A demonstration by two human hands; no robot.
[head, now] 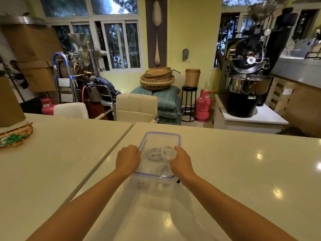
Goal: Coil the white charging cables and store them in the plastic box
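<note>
Cables [160,153] lie coiled in box [161,134]; left hand [128,159] and right hand [182,162] curl fingers over its sides; only closing seems left.

Both bare forearms reach forward and draw in toward each other, the left forearm [83,197] from the lower left and the right forearm [234,197] from the lower right. The wrists are straight, the backs of both hands facing up. The left hand [128,159] grips the left rim of the plastic box [161,133], its fingers [138,150] curled over the edge. The right hand [181,161] grips the opposite rim, fingers bent down onto it. The hands sit level, the box between their fingertips.
</note>
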